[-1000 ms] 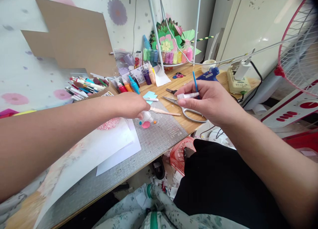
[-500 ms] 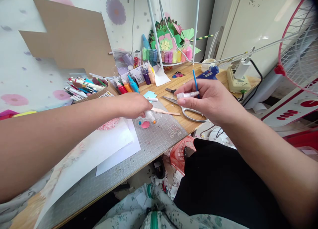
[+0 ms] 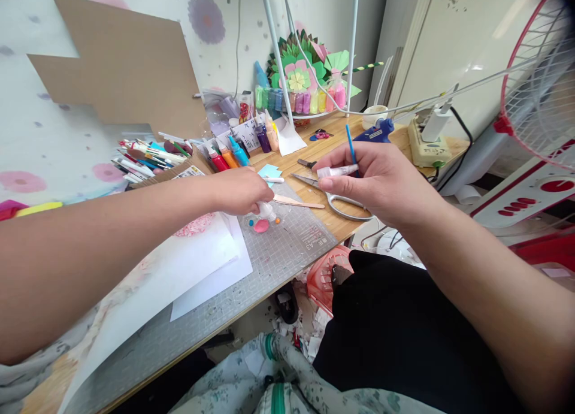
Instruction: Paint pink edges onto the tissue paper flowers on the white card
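My left hand is closed round a small whitish bottle, tipped low over the grey cutting mat. Just below it are blobs of pink, blue and orange paint on what looks like a clear sheet. My right hand is raised over the table's right side, pinching a white cap with a nozzle. A thin blue stick, perhaps a brush handle, stands up between the same fingers. Behind and below that hand lie silver scissors. A flat wooden stick rests near the bottle.
White paper sheets cover the mat's left part. A box of pens, paint bottles and a blue glue gun stand behind. At right are a power strip and fan. A red basket sits below the table edge.
The whole view has shifted slightly. Both hands keep nearly the same positions and grips, the left with the bottle tipped over the paint.
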`<state>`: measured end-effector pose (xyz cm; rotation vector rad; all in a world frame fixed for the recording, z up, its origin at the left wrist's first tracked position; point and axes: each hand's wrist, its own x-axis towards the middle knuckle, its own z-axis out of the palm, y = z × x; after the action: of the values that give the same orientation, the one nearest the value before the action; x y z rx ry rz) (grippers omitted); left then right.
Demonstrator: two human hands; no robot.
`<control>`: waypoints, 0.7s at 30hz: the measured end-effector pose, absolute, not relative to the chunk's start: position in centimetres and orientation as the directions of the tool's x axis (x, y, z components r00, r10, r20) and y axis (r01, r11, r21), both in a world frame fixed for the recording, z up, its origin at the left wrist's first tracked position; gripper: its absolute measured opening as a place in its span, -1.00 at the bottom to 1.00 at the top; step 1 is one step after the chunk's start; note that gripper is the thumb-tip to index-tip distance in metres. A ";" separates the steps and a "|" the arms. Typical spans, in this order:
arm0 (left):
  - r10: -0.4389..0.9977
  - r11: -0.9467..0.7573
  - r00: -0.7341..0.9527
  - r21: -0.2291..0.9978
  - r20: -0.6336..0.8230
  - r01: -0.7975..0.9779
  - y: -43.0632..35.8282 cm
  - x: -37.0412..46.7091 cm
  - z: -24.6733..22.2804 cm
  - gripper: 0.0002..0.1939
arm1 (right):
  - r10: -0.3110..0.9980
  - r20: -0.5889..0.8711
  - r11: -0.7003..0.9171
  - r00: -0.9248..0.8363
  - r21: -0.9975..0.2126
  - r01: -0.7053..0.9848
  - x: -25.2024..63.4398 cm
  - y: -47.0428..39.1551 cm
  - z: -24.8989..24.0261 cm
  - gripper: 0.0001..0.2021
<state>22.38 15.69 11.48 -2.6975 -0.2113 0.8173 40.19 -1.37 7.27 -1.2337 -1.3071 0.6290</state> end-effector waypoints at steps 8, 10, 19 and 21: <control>0.222 -0.953 0.833 -0.295 -0.507 0.075 16.1 22.2 11.5 -0.90 | 0.914 0.352 0.282 0.203 -0.909 0.307 39.9 -1.0 7.2 -0.78; 0.238 -0.955 0.833 -0.278 -0.499 0.106 16.2 22.0 11.7 -0.94 | 0.937 0.303 0.235 0.175 -0.916 0.326 39.8 -0.5 7.0 -0.76; 0.304 -0.951 0.830 -0.202 -0.467 0.235 16.0 21.4 12.6 -0.87 | 0.983 0.145 0.033 0.116 -0.749 0.662 39.9 1.8 6.2 -0.82; 0.307 -0.951 0.832 -0.180 -0.463 0.251 16.1 21.3 12.8 -0.84 | 0.994 0.073 -0.014 0.079 -0.637 0.770 39.7 3.2 6.3 -0.79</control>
<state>21.33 16.09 12.76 -2.8993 -0.4426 0.7610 39.70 3.16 6.32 -1.8353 -1.7408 0.5519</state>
